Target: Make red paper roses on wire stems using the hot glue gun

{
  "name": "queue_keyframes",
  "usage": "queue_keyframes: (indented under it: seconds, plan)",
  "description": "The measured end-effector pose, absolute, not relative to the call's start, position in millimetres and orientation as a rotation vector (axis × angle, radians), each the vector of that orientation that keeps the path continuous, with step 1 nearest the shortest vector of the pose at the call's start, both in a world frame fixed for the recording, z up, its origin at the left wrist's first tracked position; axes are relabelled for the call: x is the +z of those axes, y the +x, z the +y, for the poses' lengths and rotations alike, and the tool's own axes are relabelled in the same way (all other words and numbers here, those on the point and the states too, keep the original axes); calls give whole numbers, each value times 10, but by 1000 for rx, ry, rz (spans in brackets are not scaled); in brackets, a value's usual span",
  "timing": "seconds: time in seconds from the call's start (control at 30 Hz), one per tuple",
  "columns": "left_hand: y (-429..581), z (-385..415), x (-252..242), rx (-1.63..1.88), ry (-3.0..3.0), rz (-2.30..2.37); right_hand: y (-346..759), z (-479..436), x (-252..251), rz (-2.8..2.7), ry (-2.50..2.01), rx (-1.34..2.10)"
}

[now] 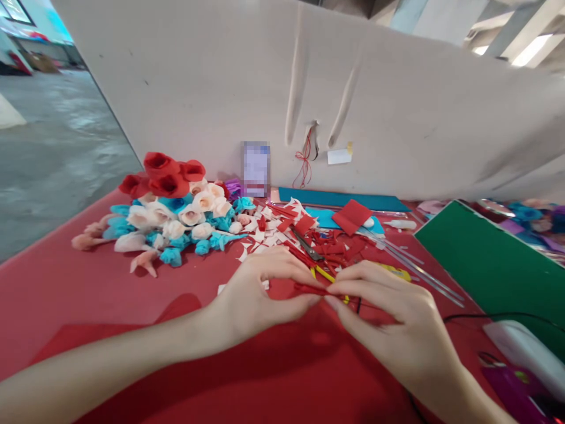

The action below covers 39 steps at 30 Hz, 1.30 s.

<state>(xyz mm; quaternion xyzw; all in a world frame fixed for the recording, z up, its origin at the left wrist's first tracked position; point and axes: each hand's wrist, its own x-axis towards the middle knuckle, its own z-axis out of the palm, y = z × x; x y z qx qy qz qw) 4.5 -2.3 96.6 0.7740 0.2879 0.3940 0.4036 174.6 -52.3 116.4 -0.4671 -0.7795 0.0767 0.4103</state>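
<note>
My left hand (260,291) and my right hand (388,318) meet over the red tabletop (79,288), both with fingers pinched. Between the fingertips they hold a thin red paper strip (311,289), folded or rolled tight. Just beyond the hands lie scissors (309,247) with yellow handles among red and white paper scraps (282,227). A heap of finished paper flowers (176,212), red, cream, pink and blue, sits to the far left of the hands.
A white board (309,88) stands upright behind the table. A green sheet (489,265) lies at right, blue sheets (344,200) at the back, clear rods (419,271) beside them. A white device (525,350) with a black cable is at the right edge.
</note>
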Motion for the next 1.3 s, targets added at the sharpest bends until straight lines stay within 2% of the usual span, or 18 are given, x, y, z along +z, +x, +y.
queue_keyframes:
  seconds: [0.63,1.2,1.3]
  plan:
    - [60,30,955,828,1899,775,1757,-516,1140,-1983,-1202,191]
    - [0,19,788,955,1884,763,1760,-463,1074,-1987,-1274,217]
    - [-112,7,704,993,1822,799,1767,-553,1121,-1909,-1167,263]
